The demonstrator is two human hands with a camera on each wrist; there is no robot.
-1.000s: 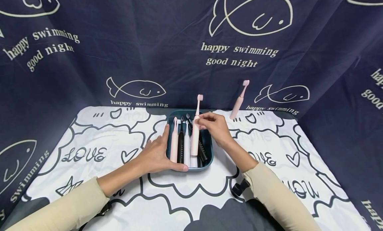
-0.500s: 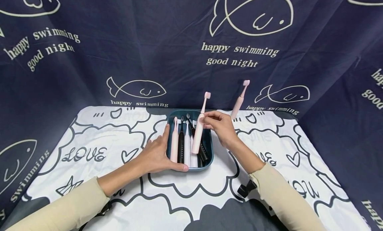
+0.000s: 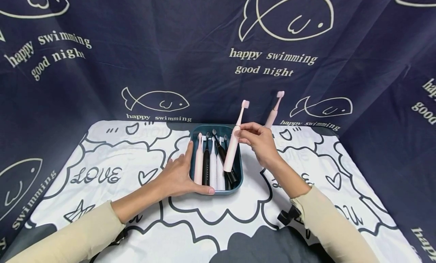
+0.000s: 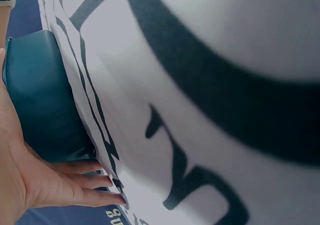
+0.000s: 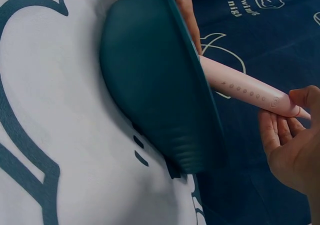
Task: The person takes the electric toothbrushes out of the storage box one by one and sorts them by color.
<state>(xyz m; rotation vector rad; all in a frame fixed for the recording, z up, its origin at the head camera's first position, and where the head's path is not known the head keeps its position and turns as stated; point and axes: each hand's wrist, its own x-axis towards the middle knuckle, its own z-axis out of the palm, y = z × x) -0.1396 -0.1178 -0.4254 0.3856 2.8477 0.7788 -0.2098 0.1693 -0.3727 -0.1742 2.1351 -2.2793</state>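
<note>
My right hand (image 3: 260, 142) pinches a pink electric toothbrush (image 3: 232, 151) near the top of its handle. The toothbrush leans, head up and to the right, over the right side of a dark teal bin (image 3: 226, 193). In the right wrist view, a row of small marks shows along the toothbrush handle (image 5: 245, 87). My left hand (image 3: 178, 176) rests against the bin's near left corner, thumb along the front rim. Its fingers lie straight beside the bin wall (image 4: 42, 95) in the left wrist view. Inside the bin lie another pink toothbrush (image 3: 198, 164), white toothbrushes (image 3: 213, 166) and black toothbrushes (image 3: 206, 168).
Behind my right hand, a pink toothbrush (image 3: 272, 119) stands upright at the table's back right, its lower part hidden. A white cloth with black drawings (image 3: 119, 153) covers the table. A dark blue fish-print curtain (image 3: 211, 58) hangs at the back and sides.
My right hand has moved right and slightly up with the pink toothbrush, which now tilts more to the right and uncovers more of the black toothbrushes. My left hand stays put.
</note>
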